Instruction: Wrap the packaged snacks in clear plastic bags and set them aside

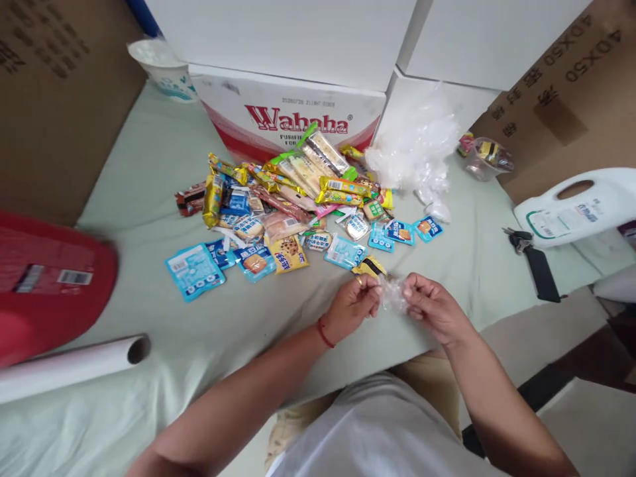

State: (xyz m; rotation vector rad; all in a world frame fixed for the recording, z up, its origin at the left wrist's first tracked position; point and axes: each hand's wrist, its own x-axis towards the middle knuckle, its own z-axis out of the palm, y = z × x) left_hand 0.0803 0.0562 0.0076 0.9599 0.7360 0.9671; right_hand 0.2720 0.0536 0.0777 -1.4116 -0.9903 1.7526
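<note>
Between my two hands a small piece of clear plastic (393,294) is stretched near the table's front edge. My left hand (358,298), with a red string at the wrist, pinches its left side. The right side is pinched by my right hand (426,301). Just beyond my left fingers lies a yellow and black packet (369,266). Behind it is a heap of wrapped snacks (293,192), with blue packets (195,271) and a yellow cookie packet (288,254) along its front. A pile of clear plastic bags (417,142) rests right of the heap.
A Wahaha box (293,112) stands behind the heap on the green cloth (238,338). At left are a red object (50,285), a white roll (74,363) and a paper cup (166,73). At right: a plastic cup (487,159), a white jug (581,205), keys (519,240).
</note>
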